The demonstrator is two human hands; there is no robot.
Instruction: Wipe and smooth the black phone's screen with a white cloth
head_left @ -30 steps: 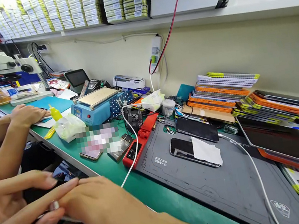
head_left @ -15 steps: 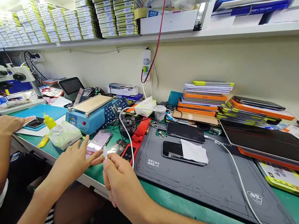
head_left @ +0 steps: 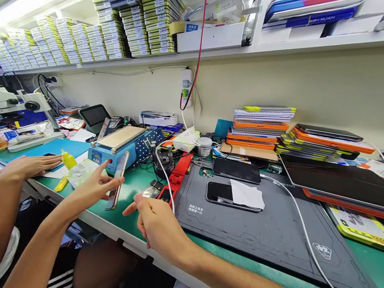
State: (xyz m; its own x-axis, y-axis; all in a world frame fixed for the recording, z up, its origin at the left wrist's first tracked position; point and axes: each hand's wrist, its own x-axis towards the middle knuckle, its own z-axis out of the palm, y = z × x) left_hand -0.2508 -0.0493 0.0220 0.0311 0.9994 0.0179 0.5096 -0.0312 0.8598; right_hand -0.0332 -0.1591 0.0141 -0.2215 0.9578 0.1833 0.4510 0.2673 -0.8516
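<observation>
My left hand (head_left: 91, 189) grips a phone (head_left: 120, 171) by its edge, thumb and fingers on either side. The phone is tilted up off the green bench, in front of the blue box-shaped machine (head_left: 125, 151). My right hand (head_left: 158, 218) is closed near the bench's front edge, its index finger pointing left towards the phone. A white charging cable (head_left: 163, 168) runs down behind this hand. Its plug seems pinched at the fingertips, mostly hidden. A small clear piece and a red tool case (head_left: 182, 171) lie just beyond the right hand.
On a grey mat (head_left: 236, 235) lie a phone with white paper (head_left: 246, 195) and a dark phone (head_left: 237, 171) plugged into a cable. Stacked phone cases (head_left: 259, 128) and a dark tablet-like panel (head_left: 353, 181) stand right. A co-worker's hand (head_left: 33, 165) rests at left.
My left hand has taken hold of the phone that lay on the bench and tilted it up. My right hand has moved slightly right and down. The co-worker's hand has moved right.
</observation>
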